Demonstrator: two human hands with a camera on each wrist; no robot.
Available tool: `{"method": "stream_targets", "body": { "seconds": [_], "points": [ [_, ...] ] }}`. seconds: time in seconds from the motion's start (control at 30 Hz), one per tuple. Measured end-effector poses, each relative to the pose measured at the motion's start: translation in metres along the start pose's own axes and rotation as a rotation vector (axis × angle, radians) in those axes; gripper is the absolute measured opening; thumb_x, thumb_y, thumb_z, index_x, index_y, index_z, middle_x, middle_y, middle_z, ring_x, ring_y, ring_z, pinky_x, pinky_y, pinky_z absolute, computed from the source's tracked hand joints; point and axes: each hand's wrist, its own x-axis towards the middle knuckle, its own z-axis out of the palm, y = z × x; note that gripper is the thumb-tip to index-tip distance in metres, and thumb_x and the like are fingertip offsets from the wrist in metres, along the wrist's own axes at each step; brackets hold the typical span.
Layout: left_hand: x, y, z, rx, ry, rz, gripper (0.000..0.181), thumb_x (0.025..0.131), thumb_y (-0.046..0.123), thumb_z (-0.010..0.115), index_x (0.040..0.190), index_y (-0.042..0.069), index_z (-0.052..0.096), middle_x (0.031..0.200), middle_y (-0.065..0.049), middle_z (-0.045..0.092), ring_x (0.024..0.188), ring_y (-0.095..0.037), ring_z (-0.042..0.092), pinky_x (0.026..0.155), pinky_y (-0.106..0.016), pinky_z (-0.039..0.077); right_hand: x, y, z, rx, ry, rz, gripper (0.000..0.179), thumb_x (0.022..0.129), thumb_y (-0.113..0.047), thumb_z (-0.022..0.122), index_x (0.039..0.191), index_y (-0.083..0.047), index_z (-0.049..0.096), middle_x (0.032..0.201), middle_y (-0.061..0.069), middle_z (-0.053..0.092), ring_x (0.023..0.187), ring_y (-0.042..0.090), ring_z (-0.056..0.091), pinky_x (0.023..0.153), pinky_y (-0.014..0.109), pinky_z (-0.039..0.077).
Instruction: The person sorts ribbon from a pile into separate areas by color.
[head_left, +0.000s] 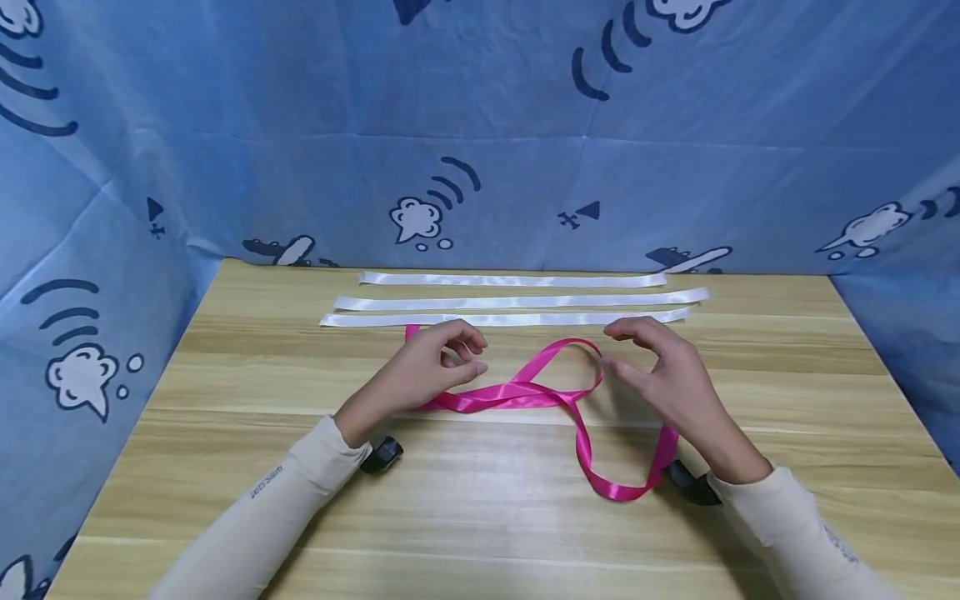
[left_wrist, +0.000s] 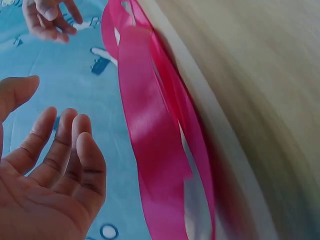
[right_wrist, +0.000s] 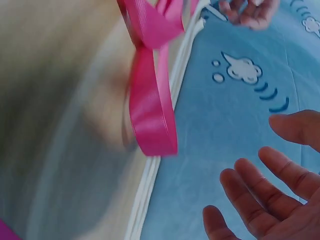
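Note:
A pink satin ribbon (head_left: 617, 490) lies in loose loops on the wooden table between the two hands. In the left wrist view a broad stretch of the ribbon (left_wrist: 145, 125) runs beside the left hand. My left hand (head_left: 429, 360) hovers over its left part with fingers loosely bent and nothing between them. On the other side my right hand (head_left: 671, 379) is held near the ribbon's upper loop, thumb and fingers apart, holding nothing. The right wrist view shows the relaxed fingers of the right hand (right_wrist: 270, 200) apart from a folded loop of ribbon (right_wrist: 150, 110).
Three white ribbon strips (head_left: 517, 302) lie roughly parallel along the back of the wooden table (head_left: 480, 517). Behind the table and at its sides hangs a blue patterned cloth (head_left: 510, 108). A dark wrist device (head_left: 382, 456) sits under the left wrist.

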Motion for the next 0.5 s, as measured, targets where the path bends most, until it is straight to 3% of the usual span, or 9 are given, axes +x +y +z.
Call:
{"method": "stream_targets", "body": {
  "seconds": [0.17, 0.27, 0.37, 0.5],
  "points": [
    [0.005, 0.007, 0.015, 0.042, -0.069, 0.022, 0.030, 0.094, 0.014, 0.078, 0.121, 0.005, 0.068, 0.115, -0.010, 0.071, 0.098, -0.016, 0.065, 0.088, -0.030, 0.058, -0.004, -0.005, 0.014, -0.005, -0.036, -0.036, 0.035, 0.082, 0.006, 0.085, 0.114, -0.001, 0.072, 0.112, 0.015, 0.074, 0.106, 0.031, 0.067, 0.095, 0.012, 0.046],
    [0.009, 0.010, 0.027, 0.098, -0.125, 0.029, 0.030, 0.094, 0.014, 0.079, 0.121, 0.007, 0.068, 0.112, -0.006, 0.071, 0.099, -0.015, 0.066, 0.089, -0.029, 0.058, -0.007, -0.007, 0.021, -0.015, -0.080, -0.027, 0.035, 0.081, 0.006, 0.085, 0.114, -0.001, 0.072, 0.111, 0.014, 0.074, 0.104, 0.031, 0.068, 0.097, 0.033, 0.056],
    [0.013, 0.012, 0.036, 0.149, -0.159, 0.035, 0.029, 0.093, 0.014, 0.080, 0.120, 0.009, 0.069, 0.111, -0.004, 0.070, 0.101, -0.018, 0.065, 0.092, -0.031, 0.056, -0.009, -0.010, 0.028, -0.022, -0.151, 0.010, 0.035, 0.083, 0.003, 0.085, 0.115, -0.001, 0.071, 0.112, 0.014, 0.073, 0.100, 0.030, 0.067, 0.091, 0.052, 0.057],
    [0.018, 0.014, 0.043, 0.220, -0.168, 0.040, 0.029, 0.093, 0.016, 0.080, 0.120, 0.011, 0.069, 0.112, -0.002, 0.070, 0.103, -0.018, 0.063, 0.093, -0.031, 0.054, -0.011, -0.015, 0.033, 0.004, -0.244, 0.066, 0.033, 0.085, 0.001, 0.083, 0.115, -0.002, 0.070, 0.111, 0.013, 0.072, 0.095, 0.028, 0.070, 0.086, 0.050, 0.059]
  ]
}}
